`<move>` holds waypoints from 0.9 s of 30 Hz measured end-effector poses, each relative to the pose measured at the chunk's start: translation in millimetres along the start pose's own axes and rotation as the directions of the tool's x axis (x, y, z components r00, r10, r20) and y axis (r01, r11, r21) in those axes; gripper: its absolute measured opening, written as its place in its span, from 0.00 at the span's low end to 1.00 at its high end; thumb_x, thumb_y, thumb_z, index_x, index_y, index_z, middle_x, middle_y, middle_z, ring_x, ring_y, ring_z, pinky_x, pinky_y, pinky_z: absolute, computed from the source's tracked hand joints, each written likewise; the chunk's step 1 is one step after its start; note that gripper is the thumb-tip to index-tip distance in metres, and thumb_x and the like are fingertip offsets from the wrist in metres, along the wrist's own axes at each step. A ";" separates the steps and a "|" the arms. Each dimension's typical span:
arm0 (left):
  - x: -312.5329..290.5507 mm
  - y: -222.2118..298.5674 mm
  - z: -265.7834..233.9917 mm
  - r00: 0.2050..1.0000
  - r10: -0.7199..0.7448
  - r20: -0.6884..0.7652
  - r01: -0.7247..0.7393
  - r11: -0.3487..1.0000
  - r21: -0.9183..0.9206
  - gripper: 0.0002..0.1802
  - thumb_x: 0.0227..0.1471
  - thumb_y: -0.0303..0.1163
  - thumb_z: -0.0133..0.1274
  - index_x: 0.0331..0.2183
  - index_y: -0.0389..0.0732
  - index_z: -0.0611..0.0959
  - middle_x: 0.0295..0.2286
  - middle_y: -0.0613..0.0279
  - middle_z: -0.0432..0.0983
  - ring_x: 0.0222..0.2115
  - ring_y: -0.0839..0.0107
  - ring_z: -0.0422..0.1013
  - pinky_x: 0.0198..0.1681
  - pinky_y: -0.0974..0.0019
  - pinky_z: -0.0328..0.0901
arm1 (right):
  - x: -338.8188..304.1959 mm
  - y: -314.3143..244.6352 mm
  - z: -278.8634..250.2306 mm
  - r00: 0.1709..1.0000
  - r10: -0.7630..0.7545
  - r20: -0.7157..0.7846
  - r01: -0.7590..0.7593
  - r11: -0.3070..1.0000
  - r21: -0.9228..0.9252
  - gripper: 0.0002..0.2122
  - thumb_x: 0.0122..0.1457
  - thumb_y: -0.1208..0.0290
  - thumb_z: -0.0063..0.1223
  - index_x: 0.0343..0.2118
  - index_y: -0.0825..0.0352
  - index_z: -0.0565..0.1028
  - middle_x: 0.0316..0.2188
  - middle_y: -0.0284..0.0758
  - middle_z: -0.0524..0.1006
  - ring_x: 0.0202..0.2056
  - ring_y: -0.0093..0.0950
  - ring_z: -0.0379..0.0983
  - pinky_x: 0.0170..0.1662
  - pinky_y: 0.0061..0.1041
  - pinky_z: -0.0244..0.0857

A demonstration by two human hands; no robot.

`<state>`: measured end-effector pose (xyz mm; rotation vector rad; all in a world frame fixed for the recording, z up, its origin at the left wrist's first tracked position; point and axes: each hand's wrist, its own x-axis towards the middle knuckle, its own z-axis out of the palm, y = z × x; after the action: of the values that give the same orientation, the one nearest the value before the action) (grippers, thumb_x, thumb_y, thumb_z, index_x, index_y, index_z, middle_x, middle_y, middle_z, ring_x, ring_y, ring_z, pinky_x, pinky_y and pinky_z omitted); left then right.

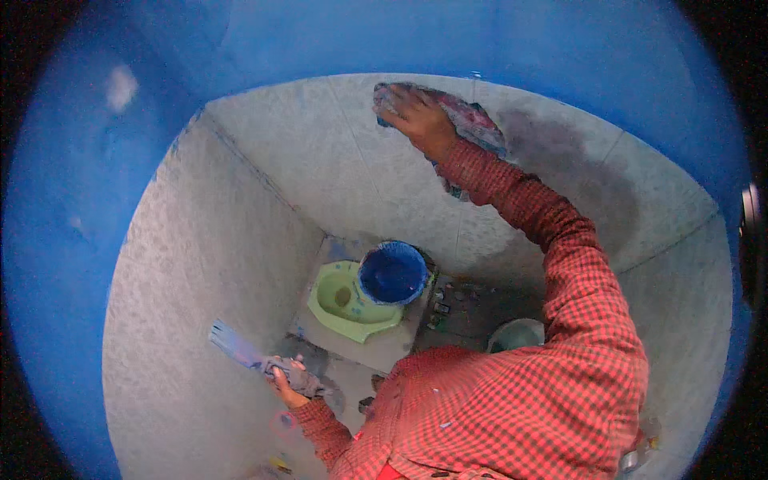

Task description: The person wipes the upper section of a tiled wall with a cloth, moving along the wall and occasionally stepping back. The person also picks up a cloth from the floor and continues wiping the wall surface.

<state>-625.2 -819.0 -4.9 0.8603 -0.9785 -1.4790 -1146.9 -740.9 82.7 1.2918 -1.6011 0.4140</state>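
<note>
High on the far tiled wall (296,128), my right hand (422,122) presses a crumpled dark, reddish-grey cloth (472,124) against the tiles, just under the blue painted band. Part of the cloth hangs below my wrist. At the lower left, my left hand (290,388) is closed around a flat paintbrush (234,344) with pale blue, paint-stained bristles pointing up and left. A greyish rag (308,378) is bunched in that same hand, hiding most of the handle. The tiles right of the cloth carry a broad dark damp-looking patch (560,152).
Below stands a light green squat toilet (362,330) with a blue bucket (392,274) resting over its right side. Small debris (442,306) lies on the floor beside it. A pale bucket (518,334) is partly hidden by my red checked sleeve. Blue painted wall (384,40) runs above the tiles.
</note>
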 end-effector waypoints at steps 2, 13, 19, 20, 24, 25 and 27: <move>-10.1 9.0 17.5 0.997 -0.007 -0.078 0.005 1.000 -0.024 0.23 0.48 0.44 0.52 0.40 0.37 0.71 0.31 0.60 0.69 0.30 0.66 0.67 0.34 0.67 0.66 | 11.6 0.6 13.1 1.000 -0.001 0.000 0.001 0.997 -0.076 0.22 0.46 0.76 0.46 0.47 0.54 0.69 0.47 0.35 0.69 0.52 0.31 0.62 0.51 0.34 0.57; -69.0 -31.6 -51.7 0.946 0.042 -0.323 -0.053 0.998 -0.027 0.24 0.48 0.45 0.52 0.41 0.38 0.70 0.33 0.58 0.69 0.31 0.67 0.67 0.35 0.63 0.66 | 68.4 -43.4 71.7 0.991 -0.094 -0.093 0.099 0.994 0.049 0.18 0.47 0.74 0.46 0.44 0.57 0.69 0.47 0.37 0.68 0.53 0.34 0.60 0.53 0.36 0.55; -84.8 -25.7 -53.2 0.891 -0.013 -0.453 -0.010 0.999 -0.048 0.27 0.48 0.43 0.52 0.44 0.34 0.69 0.33 0.55 0.69 0.31 0.67 0.68 0.33 0.66 0.66 | 101.6 -42.0 127.6 0.981 -0.192 -0.028 0.191 0.981 -0.047 0.21 0.43 0.75 0.47 0.45 0.58 0.68 0.47 0.38 0.66 0.51 0.38 0.60 0.52 0.38 0.55; -91.0 -20.5 -39.2 0.835 -0.044 -0.548 0.026 0.999 -0.041 0.27 0.48 0.43 0.52 0.44 0.34 0.69 0.35 0.54 0.69 0.32 0.66 0.68 0.34 0.66 0.66 | 106.6 -38.6 132.4 0.979 -0.202 0.015 0.203 0.977 -0.061 0.21 0.43 0.75 0.47 0.45 0.58 0.67 0.47 0.38 0.66 0.51 0.38 0.60 0.52 0.38 0.55; -91.7 -33.8 -69.2 0.803 0.051 -0.593 -0.084 0.996 -0.028 0.30 0.47 0.43 0.53 0.47 0.33 0.66 0.38 0.53 0.66 0.38 0.62 0.66 0.38 0.61 0.65 | 111.5 -43.7 119.0 0.971 -0.228 0.074 0.231 0.972 -0.043 0.21 0.43 0.75 0.47 0.45 0.57 0.67 0.47 0.38 0.66 0.51 0.38 0.60 0.53 0.38 0.55; -91.5 -34.3 -65.0 0.795 0.074 -0.603 -0.081 0.997 0.016 0.31 0.47 0.43 0.53 0.47 0.33 0.65 0.38 0.53 0.65 0.38 0.62 0.66 0.39 0.60 0.65 | 109.0 -39.5 113.4 0.969 -0.230 0.084 0.235 0.971 -0.042 0.21 0.43 0.75 0.47 0.45 0.57 0.67 0.48 0.38 0.66 0.52 0.38 0.60 0.53 0.38 0.55; -83.3 -33.1 -64.3 0.788 0.003 -0.616 -0.073 0.993 -0.088 0.31 0.47 0.42 0.53 0.48 0.33 0.65 0.38 0.52 0.65 0.37 0.62 0.65 0.40 0.58 0.64 | 106.7 -41.2 106.1 0.967 -0.236 0.100 0.240 0.970 -0.028 0.21 0.43 0.75 0.47 0.45 0.57 0.67 0.48 0.38 0.66 0.52 0.38 0.60 0.53 0.38 0.55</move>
<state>-569.0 -742.2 -60.7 1.1382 -0.4130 -1.0810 -1154.4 -893.9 112.7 1.4718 -1.5017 0.1727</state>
